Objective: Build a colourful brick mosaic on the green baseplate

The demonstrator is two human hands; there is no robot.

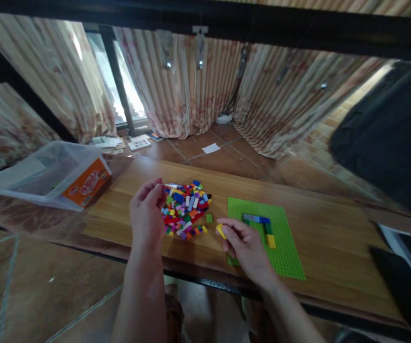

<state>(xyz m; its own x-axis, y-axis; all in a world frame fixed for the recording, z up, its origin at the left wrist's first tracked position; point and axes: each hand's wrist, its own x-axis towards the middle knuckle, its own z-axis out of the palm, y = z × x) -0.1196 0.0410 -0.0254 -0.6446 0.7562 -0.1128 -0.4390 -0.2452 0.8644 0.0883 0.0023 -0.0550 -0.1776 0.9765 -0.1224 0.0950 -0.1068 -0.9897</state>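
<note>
My right hand (243,240) pinches a yellow toy brick (221,231) between thumb and fingers, just left of the green baseplate (285,238). On that plate stands an angled row of bricks (257,218) in grey, blue and green, with a yellow brick (270,241) at its near end. My left hand (148,207) is raised at the left edge of a heap of mixed coloured bricks (187,207). Its fingers curl together, and whatever lies in them is hidden. A single green brick (209,218) lies between the heap and my right hand.
A clear plastic bin (44,176) with an orange label stands at the left of the wooden table (115,214). Dark flat items (398,281) lie at the right end. A dark bar crosses overhead, and a dark bulky shape (387,128) fills the upper right.
</note>
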